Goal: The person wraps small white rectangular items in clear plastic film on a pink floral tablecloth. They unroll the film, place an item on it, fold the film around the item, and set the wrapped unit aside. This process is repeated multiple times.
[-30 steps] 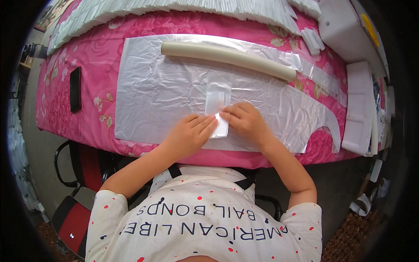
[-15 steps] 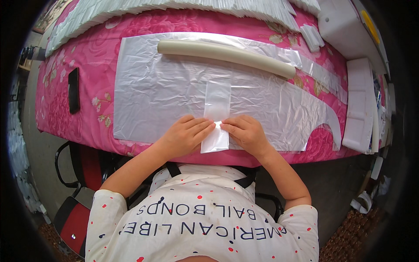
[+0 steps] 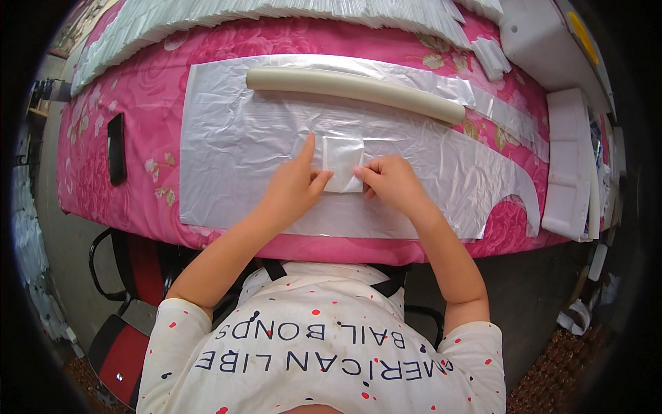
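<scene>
A small folded piece of thin white plastic film [image 3: 343,162] lies almost square in front of me. My right hand [image 3: 392,181] pinches its right edge near the lower corner, thumb against fingers. At its left edge is my left hand [image 3: 295,181], thumb touching the film and forefinger stretched away, apart from the thumb. Under both hands a large, wrinkled plastic sheet [image 3: 234,152] is spread flat, with a curved cut-out at its right end, like a disposable apron. Across the far part of that sheet rests a long cream-coloured tube [image 3: 355,88].
A pink flowered cloth [image 3: 148,207] covers the table. Long rows of folded white plastic packets [image 3: 276,10] line the far edge, with a few more packets [image 3: 491,58] at far right. A black phone [image 3: 116,148] lies left. White foam boxes [image 3: 567,162] stand right; a red-black chair [image 3: 141,265] is left.
The long strip of film has been folded up into a shorter, squarer piece. Both hands have moved farther from me, and the left forefinger now stretches away from its thumb.
</scene>
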`<act>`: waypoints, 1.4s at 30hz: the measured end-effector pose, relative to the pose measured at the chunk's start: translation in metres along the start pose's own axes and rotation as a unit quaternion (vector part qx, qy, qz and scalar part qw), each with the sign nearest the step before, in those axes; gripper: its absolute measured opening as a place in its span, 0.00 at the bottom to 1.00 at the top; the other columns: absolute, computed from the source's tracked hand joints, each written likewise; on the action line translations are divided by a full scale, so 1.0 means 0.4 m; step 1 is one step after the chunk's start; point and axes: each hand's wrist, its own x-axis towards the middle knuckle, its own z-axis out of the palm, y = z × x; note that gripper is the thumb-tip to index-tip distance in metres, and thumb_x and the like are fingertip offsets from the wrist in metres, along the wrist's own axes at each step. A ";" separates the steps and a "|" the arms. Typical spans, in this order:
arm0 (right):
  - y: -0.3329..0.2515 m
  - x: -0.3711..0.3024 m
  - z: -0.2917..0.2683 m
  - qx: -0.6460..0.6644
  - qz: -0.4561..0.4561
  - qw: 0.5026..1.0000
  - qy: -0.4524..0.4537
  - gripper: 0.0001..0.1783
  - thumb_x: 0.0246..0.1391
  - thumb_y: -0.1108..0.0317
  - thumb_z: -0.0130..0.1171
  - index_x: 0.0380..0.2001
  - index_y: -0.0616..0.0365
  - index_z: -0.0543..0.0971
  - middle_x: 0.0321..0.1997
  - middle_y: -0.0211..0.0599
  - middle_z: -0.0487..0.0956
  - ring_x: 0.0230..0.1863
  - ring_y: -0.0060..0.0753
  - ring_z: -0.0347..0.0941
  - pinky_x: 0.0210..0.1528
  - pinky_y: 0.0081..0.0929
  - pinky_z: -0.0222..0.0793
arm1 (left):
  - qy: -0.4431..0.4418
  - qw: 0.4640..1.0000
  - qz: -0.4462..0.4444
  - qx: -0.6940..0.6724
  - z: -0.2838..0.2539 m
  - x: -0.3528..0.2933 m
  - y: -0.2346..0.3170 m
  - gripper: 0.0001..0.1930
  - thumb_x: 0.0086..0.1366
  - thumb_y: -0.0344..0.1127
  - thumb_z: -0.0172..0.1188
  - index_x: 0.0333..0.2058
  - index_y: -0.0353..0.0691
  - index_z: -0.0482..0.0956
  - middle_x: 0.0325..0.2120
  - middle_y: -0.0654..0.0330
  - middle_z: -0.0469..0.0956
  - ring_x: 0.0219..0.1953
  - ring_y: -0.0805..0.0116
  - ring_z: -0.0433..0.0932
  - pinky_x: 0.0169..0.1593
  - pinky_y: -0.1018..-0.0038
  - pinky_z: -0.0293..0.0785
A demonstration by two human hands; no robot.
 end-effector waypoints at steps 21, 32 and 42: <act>-0.011 0.005 0.011 -0.090 0.010 0.995 0.042 0.12 0.41 0.64 0.58 0.17 0.63 0.78 0.17 0.43 0.77 0.20 0.38 0.75 0.25 0.31 0.70 | 0.040 0.928 0.250 0.273 0.126 0.026 -0.046 0.58 0.46 0.67 0.56 0.61 0.24 0.42 0.63 0.41 0.41 0.67 0.49 0.38 0.66 0.58 0.31; -0.045 0.000 0.056 -0.363 -0.264 0.882 0.142 0.25 0.45 0.55 0.59 0.44 0.61 0.73 0.48 0.51 0.72 0.51 0.45 0.67 0.53 0.38 0.61 | 0.147 0.958 0.235 0.070 0.028 -0.082 -0.067 0.37 0.59 0.46 0.53 0.60 0.32 0.49 0.60 0.42 0.50 0.63 0.49 0.49 0.63 0.60 0.44; -0.004 -0.014 0.359 -0.274 -0.321 0.902 0.088 0.41 0.50 0.48 0.52 0.61 0.61 0.55 0.68 0.57 0.41 0.70 0.52 0.31 0.68 0.46 0.27 | 0.038 0.845 -0.339 -0.412 -0.020 -0.464 -0.206 0.13 0.65 0.31 0.48 0.43 0.29 0.73 0.37 0.52 0.78 0.33 0.70 0.78 0.40 0.78 0.73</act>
